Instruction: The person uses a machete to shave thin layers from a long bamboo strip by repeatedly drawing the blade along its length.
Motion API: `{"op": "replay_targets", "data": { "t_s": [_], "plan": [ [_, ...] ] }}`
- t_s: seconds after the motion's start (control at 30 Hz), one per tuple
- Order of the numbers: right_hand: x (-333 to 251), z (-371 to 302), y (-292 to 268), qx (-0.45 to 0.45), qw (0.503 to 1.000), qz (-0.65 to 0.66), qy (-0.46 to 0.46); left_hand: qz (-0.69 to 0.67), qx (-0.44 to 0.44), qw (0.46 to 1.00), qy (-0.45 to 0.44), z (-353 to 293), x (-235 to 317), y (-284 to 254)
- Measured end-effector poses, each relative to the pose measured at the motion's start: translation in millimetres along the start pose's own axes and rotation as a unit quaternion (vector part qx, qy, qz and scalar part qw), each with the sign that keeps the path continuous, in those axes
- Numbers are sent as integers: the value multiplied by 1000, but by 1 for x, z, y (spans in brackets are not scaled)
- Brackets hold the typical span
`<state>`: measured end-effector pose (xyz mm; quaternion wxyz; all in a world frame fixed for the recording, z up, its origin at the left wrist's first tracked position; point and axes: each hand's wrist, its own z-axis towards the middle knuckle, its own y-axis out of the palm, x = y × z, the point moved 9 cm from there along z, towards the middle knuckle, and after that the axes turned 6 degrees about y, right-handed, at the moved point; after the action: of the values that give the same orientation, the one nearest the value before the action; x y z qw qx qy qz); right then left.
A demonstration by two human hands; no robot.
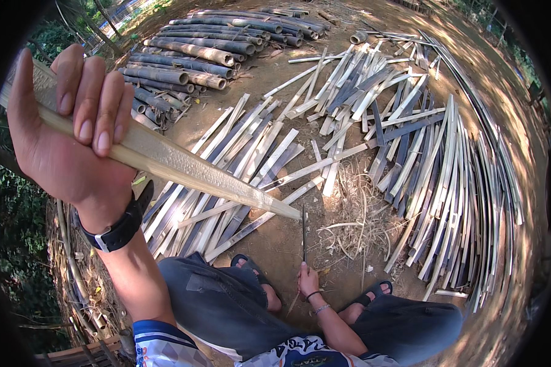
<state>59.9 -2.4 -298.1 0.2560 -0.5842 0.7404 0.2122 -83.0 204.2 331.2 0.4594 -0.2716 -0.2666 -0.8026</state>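
Note:
My left hand [79,122], raised at the upper left, is wrapped round a long pale bamboo strip [196,171]. The strip slants down toward the middle of the view, and its far end meets a knife. In my right hand [308,280], low between my knees, is the handle of that knife; its thin dark blade [303,235] points away from me. The blade's upper part touches or lies right beside the strip's end; which of the two I cannot tell. A black watch [117,227] sits on my left wrist.
Dark bamboo poles [208,46] lie stacked at the far left. Split strips [226,165] spread over the ground in front of my left leg, with another large pile [453,202] to the right. Curly shavings [358,220] litter the dirt between them. My sandalled feet flank the knife.

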Motion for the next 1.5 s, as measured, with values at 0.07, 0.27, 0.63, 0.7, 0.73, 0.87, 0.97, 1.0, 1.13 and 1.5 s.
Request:
{"op": "replay_targets", "data": {
  "t_s": [0.07,0.27,0.63,0.7,0.73,0.87,0.97,1.0,1.13,1.5],
  "plan": [
    [-13,-6,0,-2,999,53,6,-3,-11,1000,-4,-3,0,3],
    [-91,-37,-2,-33,967,120,-221,4,-10,1000,-8,-7,2,-10],
    [-81,-30,6,-70,980,119,-146,-5,-29,1000,2,-4,3,3],
    [-106,-43,-5,-47,963,119,-236,-1,-17,1000,6,-4,2,-2],
    [-90,-38,-2,-32,970,111,-214,-4,-15,1000,1,-5,-1,-3],
    [9,0,0,-35,997,67,27,-16,-26,1000,1,-3,-1,6],
    [-11,-13,8,-28,992,113,41,-3,-28,1000,1,-3,3,8],
    [-31,-21,5,-32,993,116,-9,-3,-20,1000,-3,-6,2,7],
    [-91,-39,-5,-47,972,123,-197,-6,-30,999,-7,-7,1,2],
    [-64,-29,-3,-14,986,123,-114,-11,-26,1000,-12,-7,-1,6]
  ]
}}
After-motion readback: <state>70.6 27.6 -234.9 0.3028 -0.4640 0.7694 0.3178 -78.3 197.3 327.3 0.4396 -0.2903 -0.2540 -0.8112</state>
